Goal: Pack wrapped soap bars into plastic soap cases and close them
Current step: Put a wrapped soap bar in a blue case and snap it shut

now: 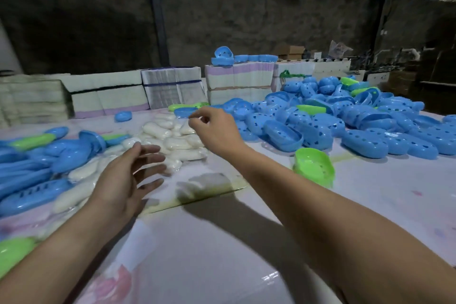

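A pile of white wrapped soap bars [172,142] lies mid-table. My right hand [217,131] hovers over its far edge, thumb and forefinger pinched on the clear wrapper of a wrapped soap bar [185,128] that hangs just below the fingertips. My left hand [128,177] floats above the near left side of the pile, fingers spread and holding nothing. Another wrapped soap bar [204,184] lies alone on the table between my arms. An open green case half [313,168] sits to the right of my right forearm.
A large heap of blue soap cases [345,126] with a few green ones fills the right of the table. Blue case halves and more soap bars [37,170] crowd the left edge. Bundled stacks of flat cartons [172,89] line the far side.
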Tool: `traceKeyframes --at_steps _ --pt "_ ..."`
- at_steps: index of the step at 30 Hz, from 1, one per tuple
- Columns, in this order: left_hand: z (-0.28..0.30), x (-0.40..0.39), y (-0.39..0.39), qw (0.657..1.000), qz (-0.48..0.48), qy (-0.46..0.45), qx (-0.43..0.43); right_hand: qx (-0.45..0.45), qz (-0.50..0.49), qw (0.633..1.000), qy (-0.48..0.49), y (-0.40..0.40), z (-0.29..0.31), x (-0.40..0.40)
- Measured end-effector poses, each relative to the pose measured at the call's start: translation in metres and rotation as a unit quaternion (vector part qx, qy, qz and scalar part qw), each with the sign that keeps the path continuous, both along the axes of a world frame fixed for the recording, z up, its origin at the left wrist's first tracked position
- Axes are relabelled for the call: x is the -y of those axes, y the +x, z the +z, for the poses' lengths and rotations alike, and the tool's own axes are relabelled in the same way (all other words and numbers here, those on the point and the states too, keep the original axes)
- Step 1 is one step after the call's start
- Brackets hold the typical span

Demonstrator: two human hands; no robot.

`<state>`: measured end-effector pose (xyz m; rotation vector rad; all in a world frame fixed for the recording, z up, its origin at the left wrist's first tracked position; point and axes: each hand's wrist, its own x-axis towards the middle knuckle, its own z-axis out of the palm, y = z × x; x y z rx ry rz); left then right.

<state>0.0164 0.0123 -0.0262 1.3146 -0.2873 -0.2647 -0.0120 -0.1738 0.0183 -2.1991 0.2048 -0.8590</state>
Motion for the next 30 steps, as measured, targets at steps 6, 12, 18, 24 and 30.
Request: traceKeyframes --at_steps 6,12,18,24,30 --pt "0.002 -0.009 0.013 0.998 0.061 -0.009 0.025 0.024 0.100 0.987 0.123 0.036 -0.039 -0.070" --pt "0.011 -0.020 0.024 0.991 0.101 0.059 0.070 -0.009 0.149 0.983 0.106 0.035 -0.066 -0.063" --pt "0.012 -0.047 0.058 0.914 0.194 0.293 0.205 -0.031 0.173 0.983 0.045 0.030 -0.070 -0.068" --pt "0.023 -0.072 0.123 0.769 0.245 0.551 0.211 -0.041 0.180 0.983 0.000 0.027 -0.068 -0.069" --pt "0.021 -0.078 0.150 0.758 0.186 0.623 0.051 -0.057 0.171 0.983 -0.041 0.027 -0.068 -0.066"
